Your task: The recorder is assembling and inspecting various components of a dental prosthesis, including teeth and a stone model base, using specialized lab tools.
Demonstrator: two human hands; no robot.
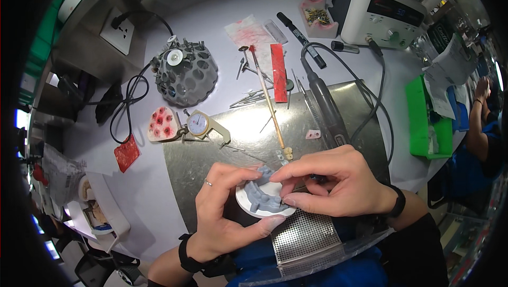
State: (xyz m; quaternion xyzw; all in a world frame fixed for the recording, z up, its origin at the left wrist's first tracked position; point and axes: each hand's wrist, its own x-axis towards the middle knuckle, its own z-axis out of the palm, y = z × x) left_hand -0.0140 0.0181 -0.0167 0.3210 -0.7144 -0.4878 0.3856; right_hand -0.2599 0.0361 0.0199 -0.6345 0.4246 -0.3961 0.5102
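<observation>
A grey dental model [263, 202] on a round white base [244, 202] is held up near the front edge of the bench. My left hand [222, 210] closes round its left side, thumb on the near rim and fingertips on the far side. Thumb and fingers of my right hand [338, 181] grip the model's right side. Whether something small sits between those right fingertips is hidden. Just beyond the model lie small tooth-shaped pieces [286, 153], next to the tip of a thin wooden-handled brush [270, 104].
Beyond my hands lie a dark handpiece [325, 101] with its cable, a dial caliper [198, 124], a red strip [278, 72] and several burs. A round bur stand [188, 78], white control unit [378, 14] and green bin [418, 117] stand around. A perforated metal grille [307, 239] lies below. Another person's arm [479, 112] shows far right.
</observation>
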